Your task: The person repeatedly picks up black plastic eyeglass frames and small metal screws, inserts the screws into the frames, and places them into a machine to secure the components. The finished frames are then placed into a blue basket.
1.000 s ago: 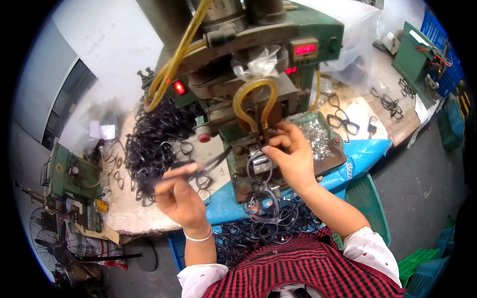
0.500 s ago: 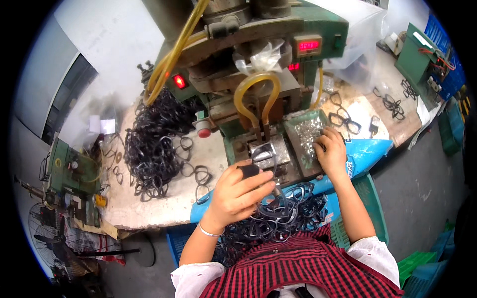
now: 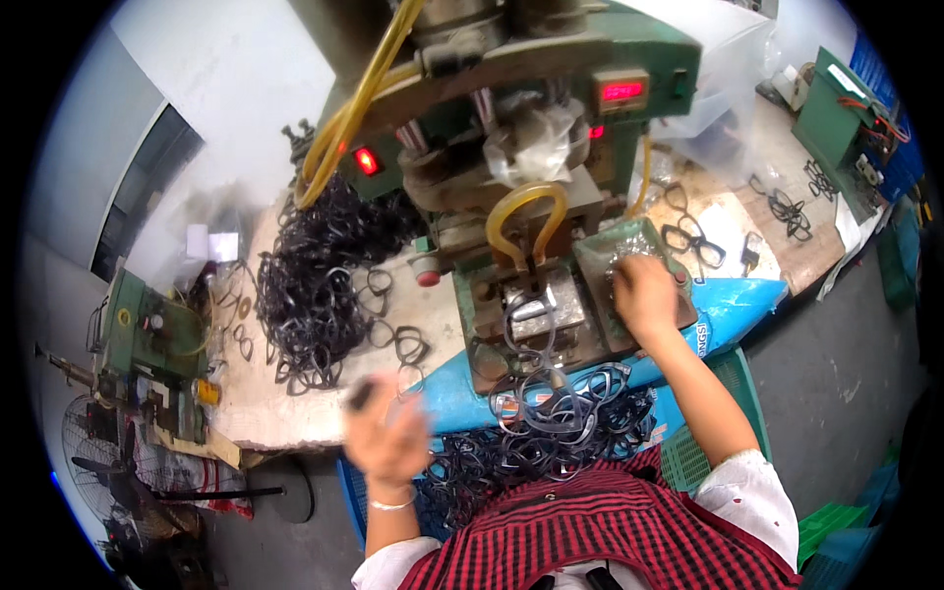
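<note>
My left hand (image 3: 388,433) is blurred by motion at the table's front edge, beside loose dark eyeglass frames (image 3: 411,344). A dark band is on one finger; whether it holds anything is unclear. My right hand (image 3: 647,303) reaches into a green tray (image 3: 615,239) of small shiny metal parts. Its fingers are curled, and their tips are hidden. Between the hands, a dark eyeglass frame (image 3: 536,344) rests on the metal fixture (image 3: 562,313) of a green press (image 3: 649,39), partly hanging over its front edge. A looped yellow hose (image 3: 529,194) is just above it.
A big heap of dark frames (image 3: 315,285) covers the table's left side. More frames lie in a crate (image 3: 352,501) against my apron. A few frames (image 3: 693,241) sit right of the tray. Blue plastic sheeting (image 3: 737,305) drapes the front edge. A fan (image 3: 108,462) stands lower left.
My left hand has left the eyeglass frame at the fixture and moved left and down. The press head has come lower, showing its rods. My right hand stays at the tray, its fingers more curled.
</note>
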A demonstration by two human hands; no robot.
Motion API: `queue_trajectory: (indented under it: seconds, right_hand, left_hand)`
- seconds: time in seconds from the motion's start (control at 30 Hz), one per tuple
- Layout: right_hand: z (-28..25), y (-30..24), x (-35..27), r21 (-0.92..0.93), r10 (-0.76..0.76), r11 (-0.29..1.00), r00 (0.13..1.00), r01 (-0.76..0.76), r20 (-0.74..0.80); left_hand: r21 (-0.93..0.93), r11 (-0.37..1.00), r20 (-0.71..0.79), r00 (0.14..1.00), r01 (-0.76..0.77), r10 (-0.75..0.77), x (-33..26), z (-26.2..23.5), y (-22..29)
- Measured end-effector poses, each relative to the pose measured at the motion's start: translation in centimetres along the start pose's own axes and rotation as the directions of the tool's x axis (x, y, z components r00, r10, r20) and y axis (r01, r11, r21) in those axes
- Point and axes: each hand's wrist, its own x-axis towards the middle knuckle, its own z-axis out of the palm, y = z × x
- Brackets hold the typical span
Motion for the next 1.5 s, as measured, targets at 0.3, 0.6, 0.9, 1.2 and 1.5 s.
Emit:
queue_trajectory:
  seconds: [0.3, 0.6, 0.9, 1.2, 1.5]
  right_hand:
    - [0.6, 0.3, -0.9, 0.855, 0.598, 0.390, 0.800, -0.342, 0.047]
    - [-2.8, -1.1, -2.5, 0.405, 0.342, 0.883, 0.916, -0.237, -0.208]
    - [-8.1, -4.5, -3.5, 0.593, 0.335, 0.747, 0.941, -0.299, 0.052]
    - [-3.2, -11.9, 2.0, 0.885, 0.189, 0.417, 0.972, -0.209, 0.140]
    - [-3.9, -13.8, 1.7, 0.903, 0.248, 0.255, 0.926, -0.347, 0.285]
  left_hand:
    - [0.095, 0.857, -0.008, 0.861, 0.507, -0.509, -1.1, -1.5, -7.7]
    - [0.337, 0.803, 0.349, 0.727, 0.491, -0.591, -4.6, 8.3, -7.7]
    - [-0.243, 0.683, 0.541, 0.680, 0.689, -0.494, -6.4, 11.9, -11.3]
    - [-0.407, 0.671, 0.036, 0.745, 0.620, -0.666, -2.0, 14.3, -8.9]
    - [-0.943, 0.294, -0.086, 0.741, 0.154, -0.666, 7.4, 6.7, -1.3]
